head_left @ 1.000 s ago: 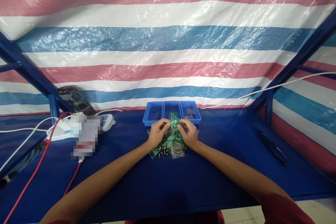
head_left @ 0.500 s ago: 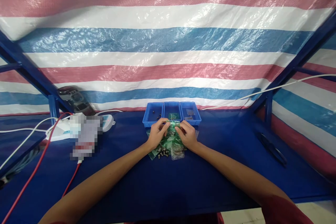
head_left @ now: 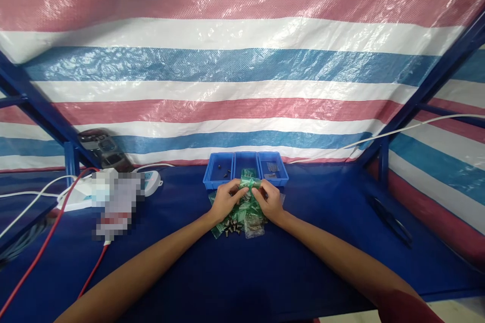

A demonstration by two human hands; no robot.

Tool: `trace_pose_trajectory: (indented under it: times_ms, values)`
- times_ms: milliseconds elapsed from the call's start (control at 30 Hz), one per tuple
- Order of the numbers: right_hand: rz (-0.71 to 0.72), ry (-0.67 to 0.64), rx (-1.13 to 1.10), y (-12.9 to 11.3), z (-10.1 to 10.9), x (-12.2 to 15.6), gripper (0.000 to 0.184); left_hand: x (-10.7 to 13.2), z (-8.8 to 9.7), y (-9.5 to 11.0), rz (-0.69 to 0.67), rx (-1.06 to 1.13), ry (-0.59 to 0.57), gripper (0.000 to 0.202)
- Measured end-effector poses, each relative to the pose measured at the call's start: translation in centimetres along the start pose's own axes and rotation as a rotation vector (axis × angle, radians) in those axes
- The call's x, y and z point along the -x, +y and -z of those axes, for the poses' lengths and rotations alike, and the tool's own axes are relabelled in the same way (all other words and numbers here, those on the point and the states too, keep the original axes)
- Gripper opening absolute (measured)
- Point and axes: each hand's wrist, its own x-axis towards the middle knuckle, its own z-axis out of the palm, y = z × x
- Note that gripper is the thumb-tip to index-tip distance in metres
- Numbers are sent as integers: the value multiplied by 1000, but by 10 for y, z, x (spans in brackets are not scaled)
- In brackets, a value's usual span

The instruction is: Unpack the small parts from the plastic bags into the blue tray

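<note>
A small clear green plastic bag [head_left: 250, 182] is pinched between my left hand [head_left: 226, 201] and my right hand [head_left: 270, 203], thumbs close together at its near edge. Both hands are closed on it. Under and around them lies a pile of green plastic bags [head_left: 246, 207]. Dark and metallic small parts [head_left: 232, 227], like short screws, lie loose at the pile's near left. A clear bag with small pieces [head_left: 253, 228] sits at the near right. Just beyond my hands stands a blue three-compartment tray [head_left: 245, 153]; a few small parts are in its left compartment, bagged pieces in the right.
A white power strip [head_left: 78, 197] with red and white cables stands at left, beside a blurred-out object [head_left: 119, 204]. Behind them is a dark transparent object [head_left: 104, 149]. Dark tweezers-like tool [head_left: 390, 221] lies at right. Blue frame posts and a striped tarp enclose the blue table.
My thumbs have come closer together on the green bag, and more of the bag shows above my fingers. The whole view has shifted slightly.
</note>
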Motion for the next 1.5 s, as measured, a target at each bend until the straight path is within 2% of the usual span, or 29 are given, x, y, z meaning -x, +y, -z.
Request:
trace_pose_trajectory:
  times_ms: [233,367,533,600,733,800,900,1000,1133,1233,1300,1500]
  values:
    - [3,11,29,2,-2,1,33,0,0,-4,10,-2,4,27]
    - [-9,13,13,0,-2,1,32,1,0,-3,32,-2,46,26]
    - [-133,88,-47,-3,1,-7,39,1,-1,4,37,51,207,23]
    - [-210,106,-121,-4,4,-15,40,1,-1,5,42,61,224,23]
    - [-371,-50,-365,-4,14,-34,24,0,-2,4,41,69,215,22]
    - [-421,-154,-400,-4,20,-42,28,0,-2,4,40,76,208,22]
    - [-360,-348,-223,-7,31,-49,19,0,-2,3,43,83,195,21]
    - [-140,-510,115,-13,41,-50,12,0,-3,3,47,91,199,21]
    - [36,-631,487,-24,48,-40,34,0,-3,4,35,107,181,20]
    - [68,-699,661,-33,46,-28,46,0,-3,4,38,106,179,20]
    - [65,-743,732,-40,42,-21,45,0,-3,4,36,109,179,20]
    - [4,-873,855,-60,37,-25,15,1,-2,1,34,97,159,20]
